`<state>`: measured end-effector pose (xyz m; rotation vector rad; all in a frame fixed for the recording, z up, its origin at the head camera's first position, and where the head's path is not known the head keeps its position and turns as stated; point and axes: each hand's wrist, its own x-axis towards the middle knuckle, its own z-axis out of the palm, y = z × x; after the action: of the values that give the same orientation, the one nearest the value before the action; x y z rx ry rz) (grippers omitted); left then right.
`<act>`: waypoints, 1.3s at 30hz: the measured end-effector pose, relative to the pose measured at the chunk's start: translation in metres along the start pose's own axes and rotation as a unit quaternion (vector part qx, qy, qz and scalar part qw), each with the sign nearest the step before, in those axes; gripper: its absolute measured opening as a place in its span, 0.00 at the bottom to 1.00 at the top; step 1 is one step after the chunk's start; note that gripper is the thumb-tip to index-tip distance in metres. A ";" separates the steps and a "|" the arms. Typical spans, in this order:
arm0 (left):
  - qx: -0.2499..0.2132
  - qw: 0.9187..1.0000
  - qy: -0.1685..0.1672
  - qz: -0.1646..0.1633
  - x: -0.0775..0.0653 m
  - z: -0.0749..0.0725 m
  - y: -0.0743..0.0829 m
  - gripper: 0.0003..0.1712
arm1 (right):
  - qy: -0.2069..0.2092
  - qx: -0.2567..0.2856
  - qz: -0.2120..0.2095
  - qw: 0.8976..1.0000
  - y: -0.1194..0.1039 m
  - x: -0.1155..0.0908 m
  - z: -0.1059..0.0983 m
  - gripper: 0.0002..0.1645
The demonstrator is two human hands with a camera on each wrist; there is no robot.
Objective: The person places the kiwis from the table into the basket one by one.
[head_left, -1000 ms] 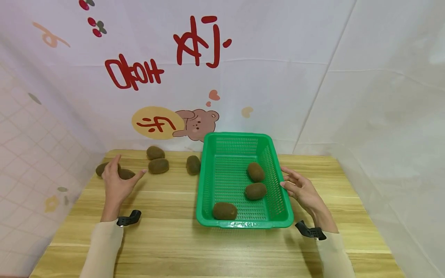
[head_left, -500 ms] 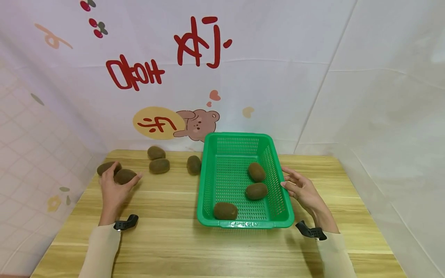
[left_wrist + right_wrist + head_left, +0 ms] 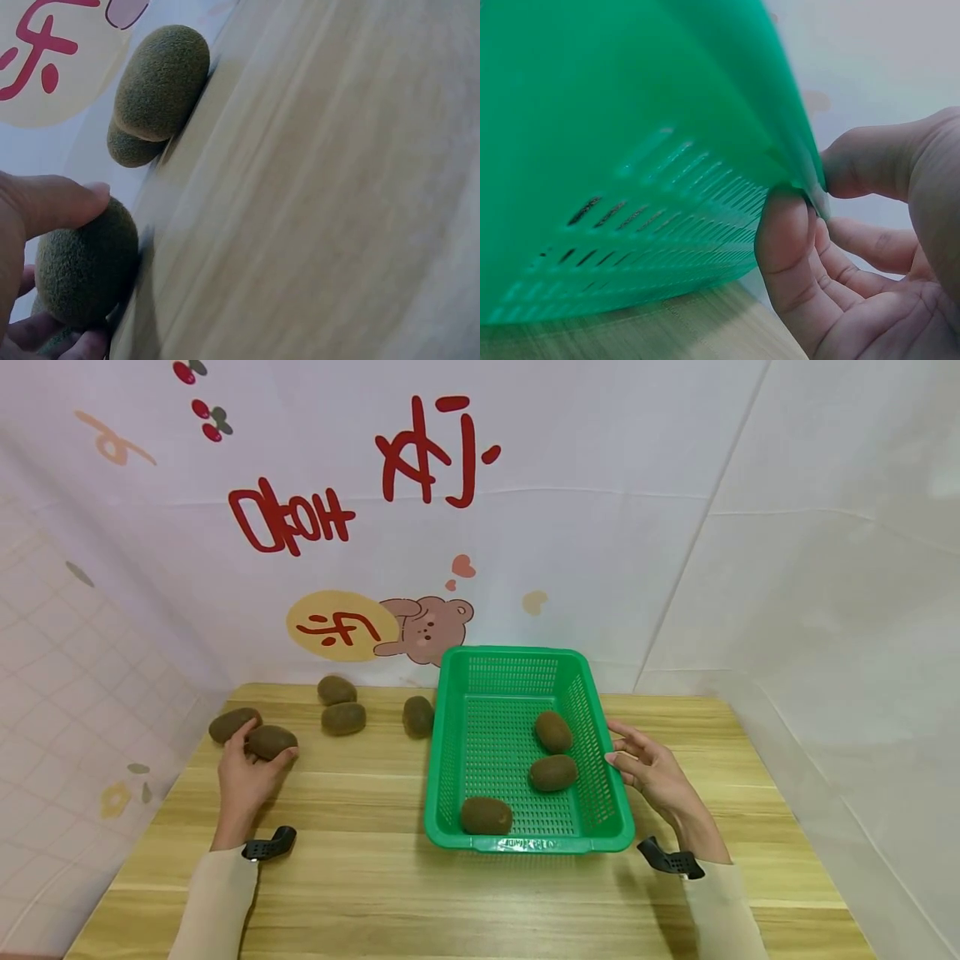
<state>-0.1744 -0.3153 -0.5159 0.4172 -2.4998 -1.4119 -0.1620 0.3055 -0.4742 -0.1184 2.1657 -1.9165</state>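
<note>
My left hand (image 3: 244,785) holds a brown fuzzy kiwi (image 3: 272,742) at the table's left side, thumb on one side and fingers on the other. In the left wrist view this kiwi (image 3: 90,262) sits low at the left, at the wood surface. Touching or very near it is another kiwi (image 3: 232,725), behind my fingers. My right hand (image 3: 663,781) pinches the right rim of a green plastic basket (image 3: 529,844); the right wrist view shows thumb and fingers on the basket's edge (image 3: 799,135). Three kiwis lie inside, one of them (image 3: 486,816) at the near wall.
Two kiwis (image 3: 343,718) lie together toward the back of the wooden table (image 3: 360,877). One more kiwi (image 3: 417,717) lies just left of the basket. A white printed cloth (image 3: 570,527) hangs behind the table and along its sides.
My left hand has come down toward the kiwi, its thumb and fingers closing round it. The right hand and the basket have stayed in place.
</note>
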 end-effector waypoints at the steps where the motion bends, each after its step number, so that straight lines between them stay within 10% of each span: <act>1: -0.008 1.000 -0.002 -0.006 -0.001 0.000 0.001 0.54 | 0.001 -0.001 0.000 1.000 0.000 0.000 0.000 0.42; 39: -0.033 0.999 -0.001 -0.018 -0.016 0.009 0.031 0.48 | -0.006 0.018 0.001 1.000 -0.003 0.000 0.001 0.42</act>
<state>-0.1663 -0.2871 -0.4950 0.4495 -2.4519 -1.5037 -0.1616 0.3037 -0.4717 -0.1217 2.1230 -1.9473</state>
